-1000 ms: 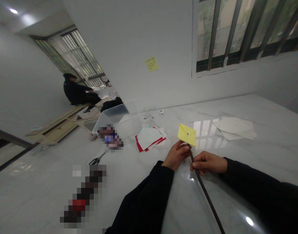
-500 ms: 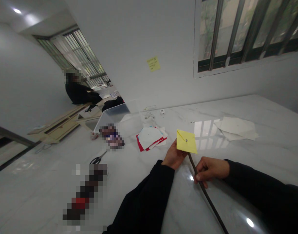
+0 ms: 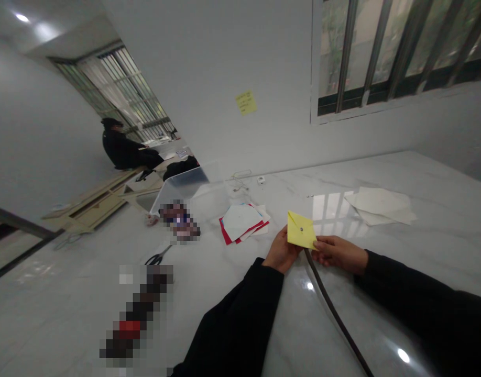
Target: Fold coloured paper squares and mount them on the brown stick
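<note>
A yellow folded paper piece [image 3: 301,230] with a small round fastener at its middle is held above the white marbled table. My left hand [image 3: 282,252] grips it from the left and below, its fingers partly hidden behind the paper. My right hand [image 3: 340,253] pinches the paper's lower right corner between thumb and fingers. A long dark brown strip or stick [image 3: 332,309] runs from under the paper down to the bottom edge of the view; its upper end is hidden.
Red and white papers [image 3: 242,222] lie left of my hands, white sheets [image 3: 382,206] to the right. Black scissors [image 3: 157,256], a clear plastic bin [image 3: 189,191] and blurred-out items are at left. A person [image 3: 120,146] sits far back left.
My right hand has left the brown strip, moved up and taken the yellow paper's corner. The yellow paper has turned slightly, and the strip now bends more.
</note>
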The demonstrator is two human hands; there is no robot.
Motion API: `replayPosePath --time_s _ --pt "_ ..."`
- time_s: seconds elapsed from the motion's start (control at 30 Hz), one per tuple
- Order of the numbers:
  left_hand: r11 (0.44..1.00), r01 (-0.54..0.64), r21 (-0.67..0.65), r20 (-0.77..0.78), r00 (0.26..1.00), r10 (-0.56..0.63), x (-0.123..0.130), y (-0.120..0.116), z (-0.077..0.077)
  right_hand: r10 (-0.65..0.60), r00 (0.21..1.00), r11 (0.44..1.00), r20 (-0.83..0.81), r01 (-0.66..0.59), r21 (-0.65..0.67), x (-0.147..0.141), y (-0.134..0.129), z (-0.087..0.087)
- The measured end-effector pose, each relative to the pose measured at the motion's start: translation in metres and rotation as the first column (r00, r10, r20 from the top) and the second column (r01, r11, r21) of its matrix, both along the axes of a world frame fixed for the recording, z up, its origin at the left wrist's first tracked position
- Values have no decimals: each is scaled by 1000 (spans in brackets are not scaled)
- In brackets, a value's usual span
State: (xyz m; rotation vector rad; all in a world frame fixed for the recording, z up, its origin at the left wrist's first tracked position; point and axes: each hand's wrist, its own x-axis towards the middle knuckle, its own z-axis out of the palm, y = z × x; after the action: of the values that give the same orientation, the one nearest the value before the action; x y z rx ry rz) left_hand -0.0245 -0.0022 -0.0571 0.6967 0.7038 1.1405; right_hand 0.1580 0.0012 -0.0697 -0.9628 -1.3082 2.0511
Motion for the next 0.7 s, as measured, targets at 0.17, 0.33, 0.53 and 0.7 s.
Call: replayPosePath --time_s 0.17,0.33,0.53,0.7 --pt "999 38 13 6 999 -38 3 0 -3 -212 975 974 -59 206 -94 -1 3 0" --pt "998 70 -1 7 998 -70 9 -2 -4 -217 974 975 -71 212 -69 -2 2 2" --pt "996 87 11 9 996 -87 11 -2 -2 -270 954 962 -131 261 -80 -7 0 3" --pt "996 82 33 8 997 -82 10 0 -7 -266 951 963 -160 255 -85 -8 1 1"
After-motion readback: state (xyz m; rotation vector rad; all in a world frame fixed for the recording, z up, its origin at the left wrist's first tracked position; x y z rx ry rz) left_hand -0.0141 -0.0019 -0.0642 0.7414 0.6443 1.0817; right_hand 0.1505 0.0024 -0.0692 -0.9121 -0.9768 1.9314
